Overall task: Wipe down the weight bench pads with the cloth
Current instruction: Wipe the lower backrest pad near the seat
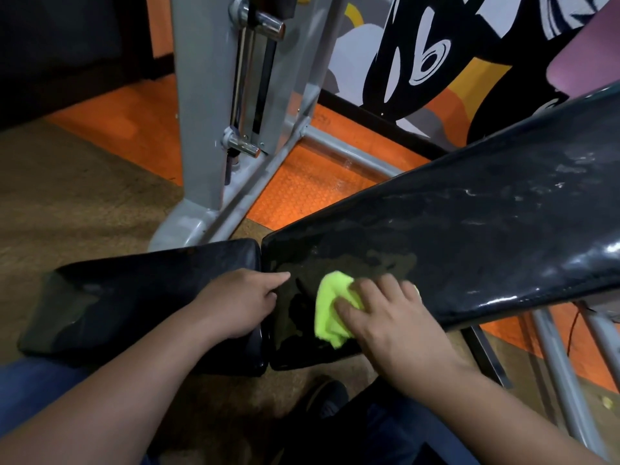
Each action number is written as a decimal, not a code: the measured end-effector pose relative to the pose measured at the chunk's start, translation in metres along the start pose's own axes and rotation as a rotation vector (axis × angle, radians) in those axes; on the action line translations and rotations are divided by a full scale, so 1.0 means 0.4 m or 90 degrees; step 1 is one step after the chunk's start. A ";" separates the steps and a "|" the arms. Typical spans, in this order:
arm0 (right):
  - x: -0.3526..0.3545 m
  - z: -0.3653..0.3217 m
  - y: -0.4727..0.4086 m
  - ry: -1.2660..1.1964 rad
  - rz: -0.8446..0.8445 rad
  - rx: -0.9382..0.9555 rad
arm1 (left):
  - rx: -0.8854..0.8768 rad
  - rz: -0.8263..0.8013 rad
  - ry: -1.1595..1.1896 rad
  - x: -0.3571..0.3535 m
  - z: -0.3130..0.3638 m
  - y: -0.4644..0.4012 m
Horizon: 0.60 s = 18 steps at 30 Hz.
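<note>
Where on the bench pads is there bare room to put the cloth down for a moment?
The long black vinyl back pad is bare up its slope, right of the right hand pressing the yellow-green microfibre cloth. The short black seat pad is free left of the left hand. Crowded: the gap where the two pads meet, with both hands there.

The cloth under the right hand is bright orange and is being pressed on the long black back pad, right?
Not quite: the head view shows the cloth is bright yellow-green, not orange. The right hand does press it on the long black back pad.
</note>
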State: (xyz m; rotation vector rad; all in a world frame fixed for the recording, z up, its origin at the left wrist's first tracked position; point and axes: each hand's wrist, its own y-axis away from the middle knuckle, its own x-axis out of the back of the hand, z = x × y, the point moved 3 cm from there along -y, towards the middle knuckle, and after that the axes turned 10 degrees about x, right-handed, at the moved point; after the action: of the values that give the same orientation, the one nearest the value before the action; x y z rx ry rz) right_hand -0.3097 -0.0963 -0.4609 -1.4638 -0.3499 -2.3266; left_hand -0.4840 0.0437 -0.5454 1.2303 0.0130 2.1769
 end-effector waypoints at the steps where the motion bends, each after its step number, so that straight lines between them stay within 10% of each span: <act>1: -0.006 0.002 -0.014 0.003 -0.008 -0.018 | 0.000 -0.002 -0.003 -0.001 0.002 0.000; 18: -0.037 0.025 -0.087 -0.013 -0.052 -0.048 | -0.007 -0.005 -0.017 0.013 0.001 0.003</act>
State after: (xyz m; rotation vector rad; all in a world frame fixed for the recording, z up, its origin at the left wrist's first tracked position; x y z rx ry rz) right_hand -0.3107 -0.0583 -0.4704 -1.5360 -0.3360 -2.4152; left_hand -0.4861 0.0454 -0.5408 1.2513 -0.0059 2.1506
